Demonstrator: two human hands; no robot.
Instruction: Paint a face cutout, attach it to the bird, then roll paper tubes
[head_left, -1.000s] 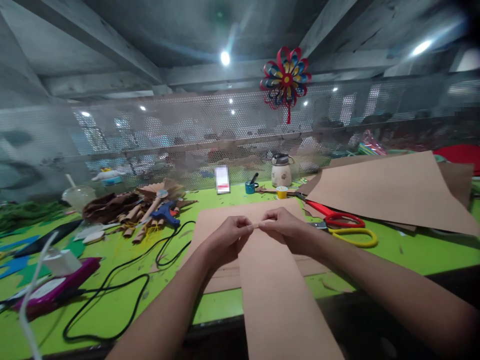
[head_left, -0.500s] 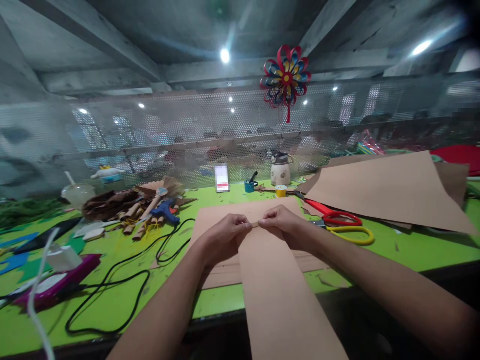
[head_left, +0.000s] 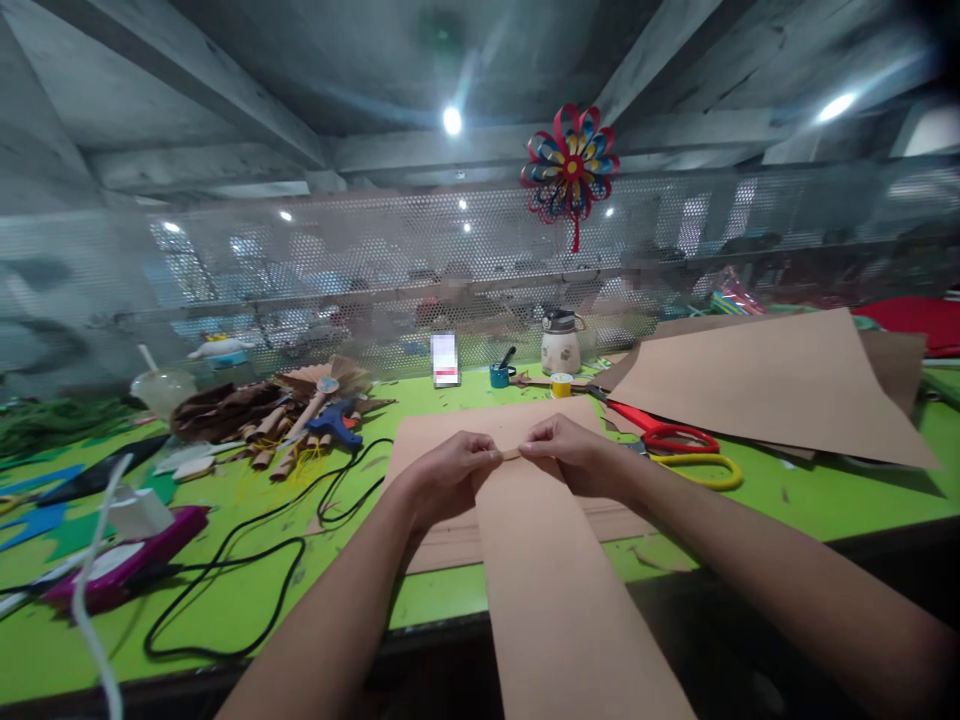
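1. Head view, hands. The left hand [head_left: 450,475] and the right hand [head_left: 574,460] are both curled nearly closed. Thumb and forefinger of each pinch the far end of a long tan kraft-paper strip [head_left: 555,590]. The two pinches sit almost touching at the strip's middle.

2. Head view, strip. The strip runs from the pinched end back toward the person and hangs over the near edge of the bright green worktable [head_left: 825,500]. Its far end lies over a wider flat tan paper sheet [head_left: 427,435] on the table.

3. Head view, change. Over the last second almost nothing has moved. Both hands keep the same grip at the same spot, and the gap between the fingertips looks slightly narrower. The view itself has drifted a little. My reading is that the work on the strip's far edge is no further along and the hold is only being tightened or settled.

4. Head view, surroundings.
   - Red-handled scissors [head_left: 660,432] and yellow-handled scissors [head_left: 709,470] lie just right of the right hand.
   - A large tan paper sheet [head_left: 780,385] lies beyond them.
   - A blue glue gun [head_left: 335,425] and a looping black cable [head_left: 247,570] lie to the left.
   - None of these has been touched.
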